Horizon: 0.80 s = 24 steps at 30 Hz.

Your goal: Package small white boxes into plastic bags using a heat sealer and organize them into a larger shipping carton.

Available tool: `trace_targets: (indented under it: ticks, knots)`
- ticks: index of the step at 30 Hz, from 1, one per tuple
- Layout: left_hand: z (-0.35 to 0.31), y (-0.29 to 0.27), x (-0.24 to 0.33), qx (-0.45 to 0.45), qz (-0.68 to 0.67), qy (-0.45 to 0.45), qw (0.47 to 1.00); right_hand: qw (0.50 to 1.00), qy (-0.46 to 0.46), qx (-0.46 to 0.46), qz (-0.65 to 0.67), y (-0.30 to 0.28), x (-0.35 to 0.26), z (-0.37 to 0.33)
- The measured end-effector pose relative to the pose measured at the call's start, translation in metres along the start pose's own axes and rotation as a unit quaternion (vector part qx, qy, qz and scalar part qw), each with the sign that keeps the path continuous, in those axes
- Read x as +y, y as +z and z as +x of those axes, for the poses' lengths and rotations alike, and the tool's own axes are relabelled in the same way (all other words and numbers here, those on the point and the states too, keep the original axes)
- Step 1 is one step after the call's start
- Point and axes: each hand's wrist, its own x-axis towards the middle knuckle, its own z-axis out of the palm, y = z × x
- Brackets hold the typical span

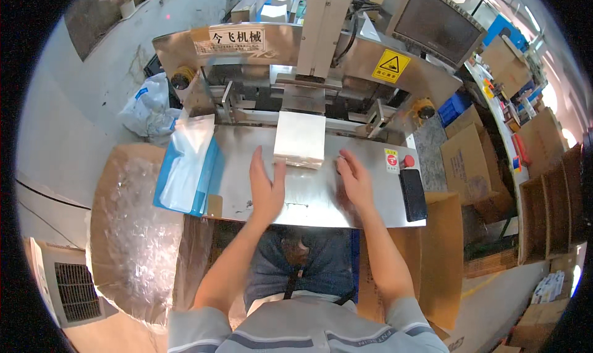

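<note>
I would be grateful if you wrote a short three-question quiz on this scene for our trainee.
1. True or false: a visible gap separates the person's right hand from the white rectangular block.
2. Fill in: the open blue box stands at the ____ end of the shiny metal worktop.
3. Which lies nearest the round red button: A) the block; B) the blue box; C) the flat black rectangular device?
Key: 1. true; 2. left; 3. C

**Left hand (267, 189) and right hand (357, 183): open, apart**

Left forearm (233, 263) bare, angled forward and inward; left fingers (256, 161) extended forward, thumb (280, 172) spread off to the right. Right forearm (388, 254) bare, likewise slanting forward and inward; right fingers (349, 162) loosely bent, tips turned leftward.
</note>
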Motion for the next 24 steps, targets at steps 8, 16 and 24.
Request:
trace_targets:
  ticks: [8, 16, 24]
  knots:
    - [0.065, 0.002, 0.015, -0.116, -0.222, -0.244, 0.937, 0.986, 0.066, -0.138, 0.068, 0.037, -0.045, 0.013]
    - [-0.020, -0.016, 0.068, -0.156, 0.088, 0.363, 0.914, 0.895, 0.275, -0.159, 0.313, -0.030, -0.066, -0.027]
    - [-0.015, 0.007, 0.090, -0.268, 0.051, 0.152, 0.950, 0.942, 0.208, -0.137, 0.226, -0.056, -0.042, -0.066]
